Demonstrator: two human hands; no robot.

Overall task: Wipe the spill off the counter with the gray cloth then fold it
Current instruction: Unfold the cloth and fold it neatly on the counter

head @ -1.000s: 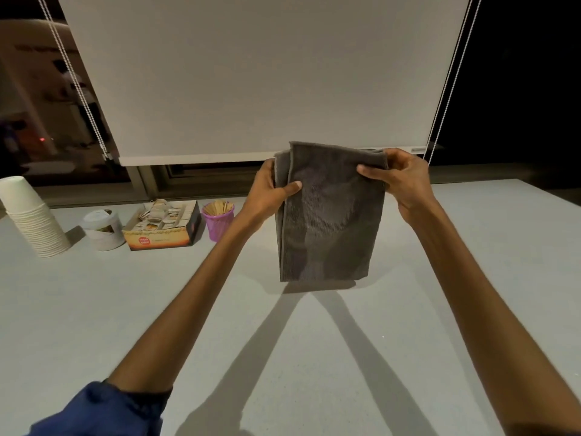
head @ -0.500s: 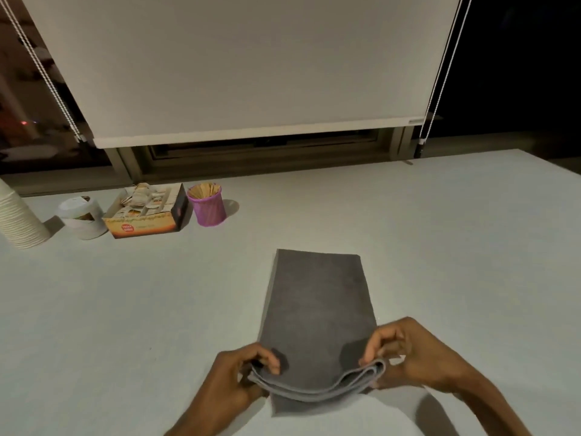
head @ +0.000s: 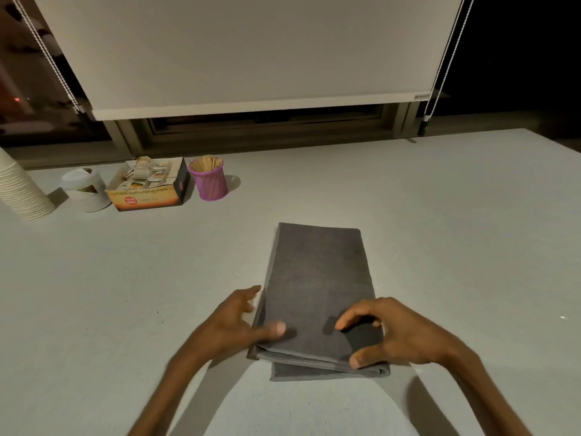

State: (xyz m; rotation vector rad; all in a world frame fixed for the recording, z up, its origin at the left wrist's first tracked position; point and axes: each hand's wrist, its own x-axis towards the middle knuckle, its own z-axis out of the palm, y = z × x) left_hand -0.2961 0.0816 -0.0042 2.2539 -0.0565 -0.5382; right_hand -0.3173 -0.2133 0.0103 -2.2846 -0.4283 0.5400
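Observation:
The gray cloth (head: 317,278) lies flat on the white counter (head: 456,247), folded into a long narrow rectangle of several layers. Its near end is stacked, with a lower layer sticking out toward me. My left hand (head: 232,322) is at the cloth's near left corner, thumb resting on top and fingers spread beside the edge. My right hand (head: 396,332) arches over the near right corner, thumb tip against the near edge and fingertips just above the fabric. Neither hand pinches the cloth. I see no spill on the counter.
At the back left stand a stack of white paper cups (head: 19,190), a white tub (head: 85,190), an open cardboard box of packets (head: 151,187) and a purple cup of wooden sticks (head: 210,179). A lowered roller blind (head: 251,58) hangs behind the counter.
The cloth was held up in the air by both hands, then laid on the counter. Both hands pinched its near end half a second ago and have since let go.

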